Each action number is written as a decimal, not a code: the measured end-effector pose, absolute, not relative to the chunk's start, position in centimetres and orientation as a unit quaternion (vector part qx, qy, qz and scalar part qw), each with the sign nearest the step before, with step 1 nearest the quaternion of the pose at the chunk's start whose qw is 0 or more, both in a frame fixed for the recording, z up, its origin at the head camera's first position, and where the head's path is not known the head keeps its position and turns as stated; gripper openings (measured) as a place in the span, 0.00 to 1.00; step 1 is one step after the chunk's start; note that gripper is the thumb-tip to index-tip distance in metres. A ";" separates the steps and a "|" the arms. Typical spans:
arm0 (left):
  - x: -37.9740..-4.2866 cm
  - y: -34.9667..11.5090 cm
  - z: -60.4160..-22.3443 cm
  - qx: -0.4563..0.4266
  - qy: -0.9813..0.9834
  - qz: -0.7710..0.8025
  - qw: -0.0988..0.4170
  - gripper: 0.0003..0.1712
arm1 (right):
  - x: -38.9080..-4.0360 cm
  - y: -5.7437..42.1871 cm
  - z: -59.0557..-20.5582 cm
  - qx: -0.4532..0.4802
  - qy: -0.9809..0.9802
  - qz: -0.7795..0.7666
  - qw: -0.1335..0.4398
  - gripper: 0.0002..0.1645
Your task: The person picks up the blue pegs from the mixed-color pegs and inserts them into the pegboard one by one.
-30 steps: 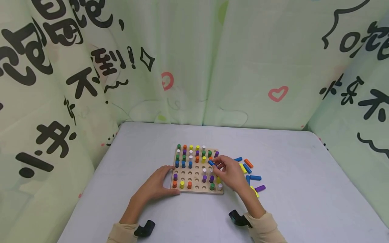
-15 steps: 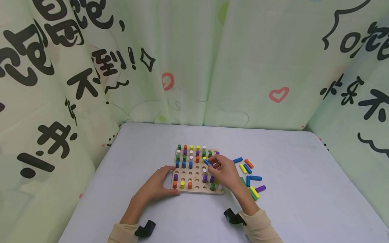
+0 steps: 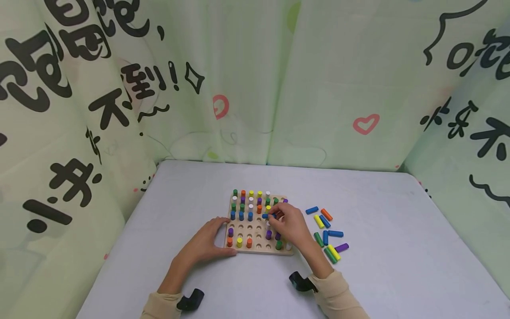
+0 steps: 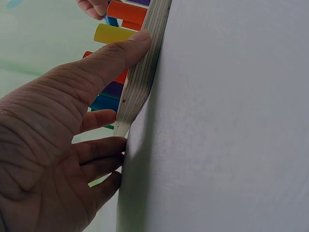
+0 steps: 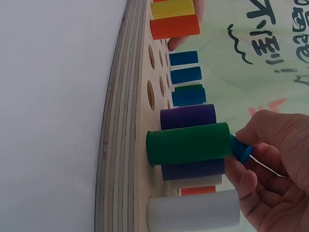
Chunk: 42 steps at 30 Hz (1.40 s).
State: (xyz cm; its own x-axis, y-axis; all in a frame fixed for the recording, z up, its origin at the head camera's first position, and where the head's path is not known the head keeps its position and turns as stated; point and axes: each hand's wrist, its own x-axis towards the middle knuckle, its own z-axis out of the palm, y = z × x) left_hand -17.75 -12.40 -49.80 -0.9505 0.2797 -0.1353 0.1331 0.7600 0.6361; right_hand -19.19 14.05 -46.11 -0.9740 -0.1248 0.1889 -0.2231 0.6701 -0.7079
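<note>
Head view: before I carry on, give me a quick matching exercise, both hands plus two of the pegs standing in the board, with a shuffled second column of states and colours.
Column one
1. Left hand
2. Right hand
3. Far-left corner peg
4. Near-left corner peg

Column two
A. Orange
B. Pinching a blue peg
C. Green
D. Touching the edge of the board

Right pairs: 1-D, 2-B, 3-C, 4-A
</note>
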 end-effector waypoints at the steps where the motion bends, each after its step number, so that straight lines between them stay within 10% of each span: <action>1: -17.8 -12.4 -49.8 0.111 0.932 0.328 0.112 0.55 | -19.2 14.0 -46.2 0.097 -0.912 0.393 0.063 0.06; 42: -17.7 -12.1 -49.5 0.102 0.933 0.327 0.114 0.55 | -19.9 12.1 -46.8 0.120 -0.903 0.409 0.055 0.12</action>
State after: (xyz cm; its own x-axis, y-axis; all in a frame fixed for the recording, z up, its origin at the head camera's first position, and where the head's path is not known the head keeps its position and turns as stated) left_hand -17.69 -12.14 -49.50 -0.9533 0.2649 -0.1449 0.1165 0.7654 0.6329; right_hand -19.95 12.13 -46.84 -0.9650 -0.1721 0.1980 -0.2623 0.6361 -0.7256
